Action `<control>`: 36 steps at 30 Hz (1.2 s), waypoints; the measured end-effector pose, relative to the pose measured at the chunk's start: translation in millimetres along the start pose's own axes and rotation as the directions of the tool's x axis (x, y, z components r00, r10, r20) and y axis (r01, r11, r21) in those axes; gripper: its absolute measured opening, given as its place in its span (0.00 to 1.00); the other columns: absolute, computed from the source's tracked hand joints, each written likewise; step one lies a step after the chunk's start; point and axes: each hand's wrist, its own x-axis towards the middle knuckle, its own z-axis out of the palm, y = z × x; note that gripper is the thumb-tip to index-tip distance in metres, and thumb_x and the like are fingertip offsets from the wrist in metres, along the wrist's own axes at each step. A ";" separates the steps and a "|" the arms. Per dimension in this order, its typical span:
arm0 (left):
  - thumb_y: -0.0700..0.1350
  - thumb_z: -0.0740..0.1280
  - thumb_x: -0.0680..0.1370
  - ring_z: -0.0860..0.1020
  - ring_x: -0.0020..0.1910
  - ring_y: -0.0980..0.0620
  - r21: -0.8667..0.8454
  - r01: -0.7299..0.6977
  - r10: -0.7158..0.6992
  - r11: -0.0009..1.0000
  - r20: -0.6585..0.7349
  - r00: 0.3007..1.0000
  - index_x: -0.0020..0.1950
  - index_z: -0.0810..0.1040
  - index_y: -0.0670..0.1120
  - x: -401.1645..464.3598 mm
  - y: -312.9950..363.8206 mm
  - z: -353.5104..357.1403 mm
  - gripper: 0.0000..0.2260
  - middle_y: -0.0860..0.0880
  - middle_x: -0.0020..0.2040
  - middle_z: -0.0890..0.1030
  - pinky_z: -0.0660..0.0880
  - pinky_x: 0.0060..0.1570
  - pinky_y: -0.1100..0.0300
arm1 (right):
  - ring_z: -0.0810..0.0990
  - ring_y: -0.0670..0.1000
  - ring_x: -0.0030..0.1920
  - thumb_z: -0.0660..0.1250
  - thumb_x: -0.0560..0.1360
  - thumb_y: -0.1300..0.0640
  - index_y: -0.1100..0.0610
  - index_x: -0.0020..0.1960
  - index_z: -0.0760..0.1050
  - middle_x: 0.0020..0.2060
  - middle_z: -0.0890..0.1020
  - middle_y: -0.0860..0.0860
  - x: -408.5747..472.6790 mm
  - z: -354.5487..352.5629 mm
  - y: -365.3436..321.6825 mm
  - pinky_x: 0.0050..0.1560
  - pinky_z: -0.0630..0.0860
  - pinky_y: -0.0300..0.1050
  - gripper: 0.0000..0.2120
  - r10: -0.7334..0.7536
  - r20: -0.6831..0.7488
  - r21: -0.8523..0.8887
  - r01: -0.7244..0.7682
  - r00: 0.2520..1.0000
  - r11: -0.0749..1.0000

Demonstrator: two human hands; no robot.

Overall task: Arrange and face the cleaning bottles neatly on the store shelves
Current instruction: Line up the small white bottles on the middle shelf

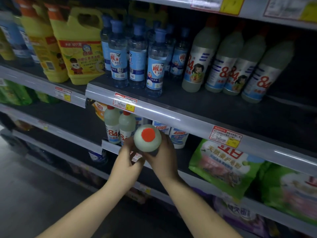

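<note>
Two bare forearms reach up from the bottom edge toward a pale bottle with an orange cap (147,138), seen from above and held in front of the middle shelf's rail (171,117). Left hand (129,158) curls its fingers (127,143) against the bottle's left side; right hand (164,152) wraps round its right side, so both grip it. Just behind it, two matching bottles marked 84 (118,127) stand upright on the lower shelf beside white bottles with blue labels (178,136). On the shelf above stand four more 84 bottles (236,66), clear blue-capped bottles (137,55) and yellow jugs (77,48). Green bags (223,162) lie at the right.
</note>
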 end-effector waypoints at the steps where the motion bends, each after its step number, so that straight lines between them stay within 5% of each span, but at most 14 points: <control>1: 0.37 0.66 0.73 0.71 0.58 0.69 0.022 -0.019 0.019 1.000 -0.004 1.000 0.59 0.66 0.64 -3.7 5.2 -0.2 0.25 0.65 0.58 0.73 0.68 0.55 0.71 | 0.73 0.48 0.60 0.76 0.64 0.50 0.49 0.63 0.70 0.58 0.77 0.48 -1.2 -7.5 -5.2 0.58 0.70 0.40 0.30 0.004 0.005 -0.009 -0.004 1.000 1.000; 3: 0.37 0.67 0.74 0.71 0.61 0.65 0.058 -0.056 0.056 0.997 0.002 0.998 0.64 0.66 0.59 -10.8 17.0 0.6 0.25 0.55 0.62 0.72 0.68 0.56 0.73 | 0.71 0.48 0.61 0.76 0.64 0.50 0.49 0.63 0.69 0.59 0.76 0.47 -2.7 -23.0 -16.0 0.60 0.71 0.44 0.30 0.012 0.030 -0.003 -0.012 0.999 1.000; 7: 0.44 0.64 0.71 0.70 0.63 0.60 0.101 -0.155 0.151 0.983 0.042 0.988 0.69 0.63 0.56 -18.7 45.2 5.7 0.27 0.53 0.63 0.69 0.68 0.61 0.68 | 0.76 0.52 0.56 0.75 0.62 0.49 0.50 0.58 0.71 0.53 0.78 0.49 -0.2 -52.1 -32.6 0.53 0.76 0.52 0.27 -0.107 -0.032 0.022 0.107 0.994 0.994; 13: 0.54 0.62 0.69 0.64 0.65 0.67 0.146 -0.293 0.275 0.945 0.129 0.953 0.72 0.54 0.63 -15.6 91.2 15.0 0.32 0.65 0.63 0.63 0.65 0.59 0.73 | 0.76 0.41 0.51 0.78 0.60 0.56 0.53 0.58 0.72 0.49 0.76 0.42 8.8 -97.4 -51.5 0.48 0.71 0.26 0.29 -0.138 -0.128 0.101 0.151 0.982 0.983; 16: 0.48 0.63 0.71 0.61 0.65 0.71 0.147 -0.336 0.308 0.930 0.184 0.933 0.73 0.51 0.62 -9.5 108.6 21.9 0.34 0.68 0.65 0.61 0.63 0.58 0.75 | 0.77 0.44 0.54 0.77 0.60 0.51 0.55 0.61 0.72 0.52 0.79 0.45 15.4 -115.4 -60.5 0.51 0.74 0.33 0.31 -0.134 -0.158 0.115 0.153 0.978 0.982; 20: 0.45 0.63 0.72 0.60 0.66 0.70 0.118 -0.378 0.341 0.918 0.249 0.906 0.74 0.48 0.61 3.0 126.6 33.3 0.35 0.66 0.67 0.60 0.62 0.60 0.76 | 0.77 0.42 0.54 0.77 0.61 0.52 0.56 0.62 0.72 0.53 0.79 0.46 25.3 -136.9 -66.5 0.49 0.73 0.27 0.31 -0.128 -0.233 0.103 0.155 0.964 0.982; 24: 0.45 0.62 0.72 0.62 0.67 0.66 0.052 -0.359 0.330 0.932 0.292 0.898 0.74 0.48 0.61 17.9 137.0 47.0 0.36 0.63 0.68 0.61 0.63 0.61 0.73 | 0.78 0.48 0.56 0.77 0.61 0.52 0.55 0.61 0.72 0.55 0.80 0.50 37.1 -152.1 -63.4 0.52 0.76 0.40 0.31 -0.114 -0.289 0.032 0.128 0.951 0.991; 27: 0.45 0.62 0.71 0.60 0.70 0.62 0.034 -0.346 0.319 0.938 0.307 0.897 0.73 0.48 0.63 26.2 139.7 56.2 0.36 0.61 0.69 0.61 0.62 0.69 0.58 | 0.79 0.50 0.56 0.77 0.61 0.51 0.54 0.60 0.73 0.54 0.81 0.51 44.7 -160.1 -58.7 0.51 0.77 0.45 0.29 -0.114 -0.303 -0.008 0.117 0.946 0.993; 32: 0.52 0.62 0.68 0.64 0.69 0.56 -0.002 -0.304 0.291 0.953 0.298 0.909 0.70 0.54 0.66 39.9 137.2 70.1 0.32 0.54 0.70 0.65 0.65 0.68 0.50 | 0.78 0.53 0.56 0.76 0.62 0.53 0.56 0.59 0.73 0.54 0.80 0.53 53.5 -166.4 -50.0 0.49 0.76 0.46 0.28 -0.095 -0.303 -0.064 0.079 0.948 0.995; 36: 0.49 0.63 0.68 0.69 0.67 0.54 -0.047 -0.293 0.294 0.955 0.275 0.915 0.68 0.57 0.66 49.8 140.2 79.0 0.31 0.53 0.68 0.69 0.69 0.65 0.48 | 0.78 0.52 0.54 0.76 0.62 0.54 0.54 0.60 0.72 0.54 0.80 0.53 61.5 -170.0 -45.0 0.47 0.74 0.43 0.29 -0.045 -0.283 -0.054 0.031 0.958 0.998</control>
